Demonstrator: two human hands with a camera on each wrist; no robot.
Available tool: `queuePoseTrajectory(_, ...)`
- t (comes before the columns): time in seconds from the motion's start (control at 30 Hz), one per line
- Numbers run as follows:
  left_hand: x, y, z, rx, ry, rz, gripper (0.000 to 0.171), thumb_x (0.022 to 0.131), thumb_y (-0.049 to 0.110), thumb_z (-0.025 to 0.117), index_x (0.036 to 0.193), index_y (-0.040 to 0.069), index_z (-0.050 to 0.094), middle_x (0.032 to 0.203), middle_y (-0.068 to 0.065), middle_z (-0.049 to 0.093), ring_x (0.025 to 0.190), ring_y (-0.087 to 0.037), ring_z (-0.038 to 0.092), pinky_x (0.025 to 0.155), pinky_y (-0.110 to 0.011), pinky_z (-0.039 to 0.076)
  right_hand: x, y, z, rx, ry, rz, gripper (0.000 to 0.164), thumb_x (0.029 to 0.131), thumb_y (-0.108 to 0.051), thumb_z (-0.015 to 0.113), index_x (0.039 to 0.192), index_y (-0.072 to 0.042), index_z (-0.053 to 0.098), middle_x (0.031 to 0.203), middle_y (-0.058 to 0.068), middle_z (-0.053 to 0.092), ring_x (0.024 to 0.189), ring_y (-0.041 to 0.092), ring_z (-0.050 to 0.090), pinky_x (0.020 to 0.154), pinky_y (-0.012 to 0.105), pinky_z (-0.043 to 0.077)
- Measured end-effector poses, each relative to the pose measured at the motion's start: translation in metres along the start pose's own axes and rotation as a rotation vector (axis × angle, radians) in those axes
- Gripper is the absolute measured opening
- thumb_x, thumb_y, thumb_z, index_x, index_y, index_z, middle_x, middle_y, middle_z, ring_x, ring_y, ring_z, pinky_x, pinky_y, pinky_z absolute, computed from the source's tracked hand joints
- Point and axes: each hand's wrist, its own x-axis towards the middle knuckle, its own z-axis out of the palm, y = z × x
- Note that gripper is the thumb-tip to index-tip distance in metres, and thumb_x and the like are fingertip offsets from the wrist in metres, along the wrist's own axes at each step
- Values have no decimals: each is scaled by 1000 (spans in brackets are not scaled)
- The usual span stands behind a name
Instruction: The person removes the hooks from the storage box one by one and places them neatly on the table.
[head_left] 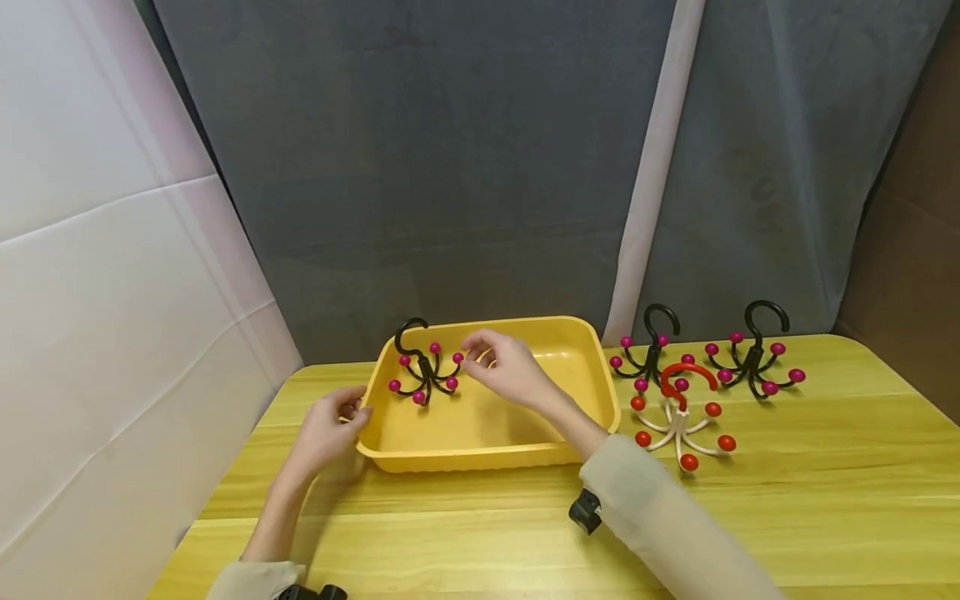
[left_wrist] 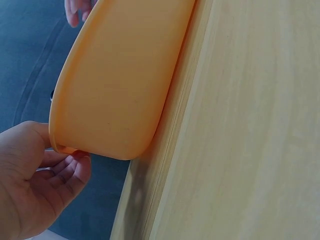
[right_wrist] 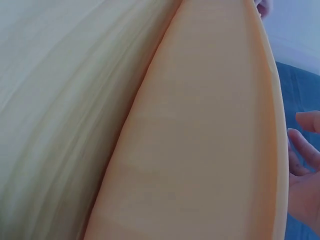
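A yellow plastic tray stands on the table. My left hand pinches its left rim, thumb on one side and fingers beneath, as the left wrist view shows on the hand. Inside the tray, toward the left, sits a black multi-arm hanger hook with magenta ball tips. My right hand is over the tray just right of that hook, its fingers loosely bent with nothing seen between them. In the right wrist view, the right hand shows partly beyond the tray's rim.
Right of the tray stand two more black hooks with magenta tips, one nearer and one farther right. In front of them is a white hook with red tips. A grey curtain hangs behind the wooden table.
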Motion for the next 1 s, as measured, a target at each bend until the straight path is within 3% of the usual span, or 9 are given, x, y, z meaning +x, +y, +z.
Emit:
queuePoseTrajectory(0.3, -1, -1, -2, 4, 2, -13, 36, 92, 1, 65, 124, -16, 61, 93, -14, 64, 84, -26, 64, 69, -21, 50, 20, -5, 16, -36, -22, 25, 27, 94, -10, 66, 119, 1, 65, 106, 11, 68, 89, 25, 65, 77, 27, 52)
queuePoseTrajectory(0.53, 0, -1, -1, -6, -1, -7, 36, 92, 0, 65, 124, -16, 61, 94, -15, 64, 84, -25, 63, 69, -21, 50, 34, -7, 23, -77, -40, 71, 33, 95, -14, 68, 125, -1, 63, 121, 13, 66, 86, 20, 64, 75, 25, 51)
queuePoseTrajectory(0.8, 0, -1, 0, -6, 11, -4, 35, 92, 0, 65, 122, -16, 62, 92, -14, 64, 82, -24, 62, 68, -21, 50, 48, -6, 32, -135, -68, 49, 50, 96, -17, 68, 141, -2, 54, 141, 14, 54, 79, 14, 60, 73, 24, 49)
queuePoseTrajectory(0.9, 0, -1, 0, -11, 8, -6, 35, 92, 0, 65, 123, -16, 62, 93, -15, 65, 83, -24, 63, 68, -21, 50, 54, -7, 36, -158, -88, 44, 55, 98, -18, 66, 148, -3, 47, 150, 13, 47, 79, 17, 60, 78, 28, 50)
queuePoseTrajectory(1.0, -1, -1, 1, -13, 13, -9, 35, 92, 0, 65, 123, -16, 62, 93, -15, 65, 83, -24, 62, 69, -21, 50, 59, -9, 38, -165, -118, 35, 58, 100, -19, 61, 152, -3, 41, 156, 13, 39, 94, 23, 65, 92, 33, 50)
